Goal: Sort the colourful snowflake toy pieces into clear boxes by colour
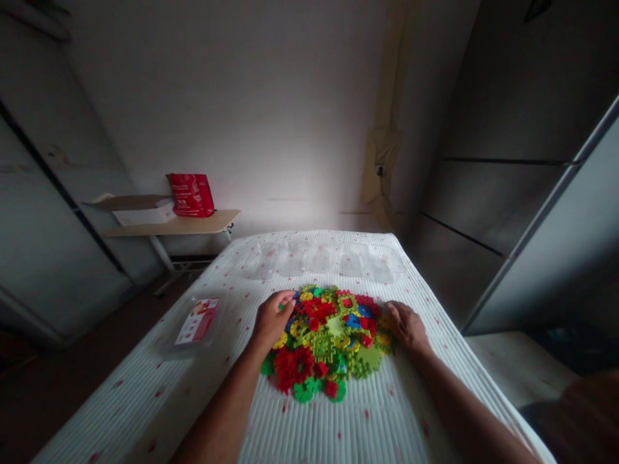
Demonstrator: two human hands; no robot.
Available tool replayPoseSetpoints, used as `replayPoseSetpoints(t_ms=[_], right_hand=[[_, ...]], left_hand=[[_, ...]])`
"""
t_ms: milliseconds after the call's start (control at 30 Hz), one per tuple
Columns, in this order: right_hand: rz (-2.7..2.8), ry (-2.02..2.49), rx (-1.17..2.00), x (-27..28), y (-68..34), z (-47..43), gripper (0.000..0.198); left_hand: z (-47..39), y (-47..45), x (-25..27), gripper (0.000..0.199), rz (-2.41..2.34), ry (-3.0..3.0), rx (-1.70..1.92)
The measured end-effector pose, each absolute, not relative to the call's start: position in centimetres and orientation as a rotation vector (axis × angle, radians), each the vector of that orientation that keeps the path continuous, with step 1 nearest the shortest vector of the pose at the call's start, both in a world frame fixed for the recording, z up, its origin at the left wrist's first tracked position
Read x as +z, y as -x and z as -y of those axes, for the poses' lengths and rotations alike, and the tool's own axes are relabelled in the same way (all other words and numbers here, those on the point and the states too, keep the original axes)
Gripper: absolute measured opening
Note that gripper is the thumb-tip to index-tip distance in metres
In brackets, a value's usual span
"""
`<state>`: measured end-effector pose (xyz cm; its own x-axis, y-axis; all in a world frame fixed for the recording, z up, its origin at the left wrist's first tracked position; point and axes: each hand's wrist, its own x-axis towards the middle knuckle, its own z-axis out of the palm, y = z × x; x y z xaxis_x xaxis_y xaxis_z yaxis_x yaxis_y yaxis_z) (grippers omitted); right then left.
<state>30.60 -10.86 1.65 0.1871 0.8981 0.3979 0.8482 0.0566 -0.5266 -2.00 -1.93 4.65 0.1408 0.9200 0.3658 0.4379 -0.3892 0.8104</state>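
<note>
A heap of plastic gear-shaped and flower-shaped building pieces (pixel 333 326) in red, yellow, green and blue lies on the white quilted cover. At the heap's left edge is my left hand (pixel 275 317), fingers loosely bent and resting against the outer pieces. My right hand (pixel 407 325) cups the opposite edge, its fingertips by some yellow pieces. Neither hand visibly lifts a piece; parts of the fingers are hidden. Beyond the heap stand several clear plastic containers (pixel 318 258) in a row.
A clear plastic lid (pixel 169 341) with a red and white label (pixel 198 320) lies to the left. Against the wall, a small side table (pixel 207 223) holds a white box (pixel 145 214) and a red bag (pixel 192 195). A grey cabinet (pixel 483 193) stands on the right.
</note>
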Motion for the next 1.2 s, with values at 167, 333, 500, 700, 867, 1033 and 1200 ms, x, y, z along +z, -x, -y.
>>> replayPoseSetpoints(t_ms=[167, 333, 500, 700, 867, 1033, 1200], right_hand=[[1.707, 1.762, -0.019, 1.2, -30.7, 10.7, 0.045], [1.749, 1.799, -0.037, 0.9, -30.9, 10.5, 0.041], [1.747, 1.837, -0.035, 0.9, -30.7, 10.4, 0.035], [1.734, 1.883, -0.03, 1.1, -30.6, 10.4, 0.029], [1.723, 1.883, -0.05, 1.0, -30.5, 10.4, 0.025], [1.748, 1.885, -0.07, 0.8, -30.6, 10.4, 0.025], [1.752, 1.902, -0.062, 0.7, -30.7, 10.3, 0.024]], left_hand=[[1.5, 5.2, 2.0, 0.035, -1.527, -1.852, 1.166], [1.4, 6.1, 0.6, 0.04, -1.559, -1.735, 1.21], [1.3, 6.0, 0.3, 0.044, -1.546, -1.672, 1.222], [1.3, 6.2, 0.1, 0.047, -1.558, -1.644, 1.228], [1.3, 6.3, 0.2, 0.048, -1.564, -1.608, 1.227], [1.7, 6.2, 0.9, 0.046, -1.52, -1.53, 1.25], [1.6, 6.3, 0.8, 0.044, -1.459, -1.492, 1.27]])
